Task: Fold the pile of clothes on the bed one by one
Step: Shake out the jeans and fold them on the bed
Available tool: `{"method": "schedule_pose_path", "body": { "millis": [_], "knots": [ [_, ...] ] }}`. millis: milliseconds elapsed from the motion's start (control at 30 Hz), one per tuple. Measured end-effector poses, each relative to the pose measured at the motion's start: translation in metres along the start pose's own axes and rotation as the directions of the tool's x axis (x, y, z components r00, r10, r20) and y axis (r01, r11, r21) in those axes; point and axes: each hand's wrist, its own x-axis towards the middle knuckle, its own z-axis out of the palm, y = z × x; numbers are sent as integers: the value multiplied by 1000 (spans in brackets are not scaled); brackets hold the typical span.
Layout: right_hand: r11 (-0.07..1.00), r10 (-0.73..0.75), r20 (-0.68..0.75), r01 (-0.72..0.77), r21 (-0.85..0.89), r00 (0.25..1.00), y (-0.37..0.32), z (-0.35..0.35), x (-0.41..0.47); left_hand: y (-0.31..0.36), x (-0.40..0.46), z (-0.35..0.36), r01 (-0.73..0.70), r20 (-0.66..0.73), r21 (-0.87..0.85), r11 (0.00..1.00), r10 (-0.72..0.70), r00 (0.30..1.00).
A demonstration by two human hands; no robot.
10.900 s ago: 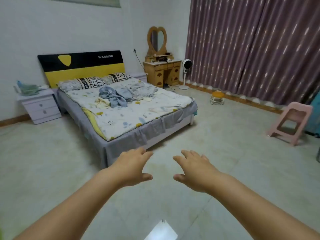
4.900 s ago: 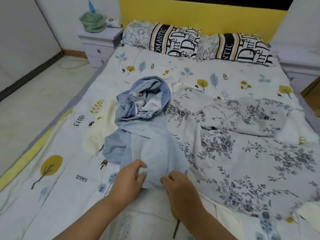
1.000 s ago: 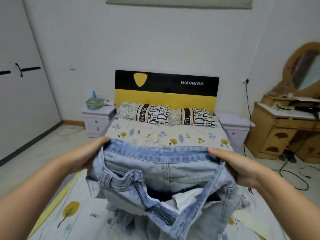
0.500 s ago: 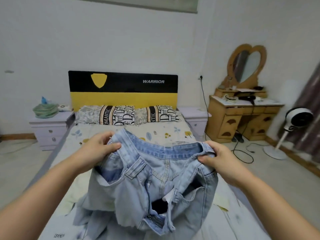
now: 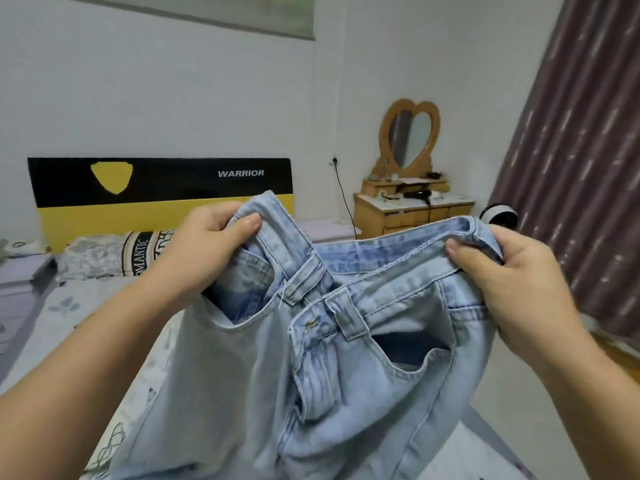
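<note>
A pair of light blue jeans (image 5: 270, 393) hangs in the air in front of me, waistband up and fly open, front side facing me. My left hand (image 5: 204, 251) grips the left end of the waistband, thumb on top. My right hand (image 5: 509, 271) pinches the right end of the waistband. The legs drop out of view at the bottom and hide most of the bed (image 5: 65, 306). The other clothes on the bed are hidden behind the jeans.
A black and yellow headboard (image 5: 156, 188) and patterned pillows (image 5: 104, 258) lie behind the jeans. A wooden dresser (image 5: 408, 213) with a heart-shaped mirror stands at the right, beside a white fan (image 5: 500, 216) and a dark curtain (image 5: 581, 161). A lilac nightstand (image 5: 20, 271) sits at the left.
Both hands have pulled the waistband wider and higher, bringing the jeans closer to my face. My view has swung to the right, toward the curtain.
</note>
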Motion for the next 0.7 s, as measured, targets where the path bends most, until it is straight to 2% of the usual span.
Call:
{"method": "schedule_pose_path", "body": {
  "millis": [100,167,267,400,700],
  "knots": [
    [996,-18,-36,21,89,999,-22,-21,3,17,19,8,-53,-42,-155,986,47,998],
    [995,4,-53,2,98,999,-22,-32,4,14,31,20,-54,-49,-180,982,46,998],
    [992,114,-78,-110,62,990,5,-42,-2,-12,40,56,11,9,-188,982,-9,1000],
    [971,238,-115,-241,-8,964,65,-54,-15,-66,38,117,101,124,-89,991,-89,988],
    [857,465,-269,-505,-103,844,230,-117,-37,-166,34,278,192,246,170,967,-230,942]
  ]
}}
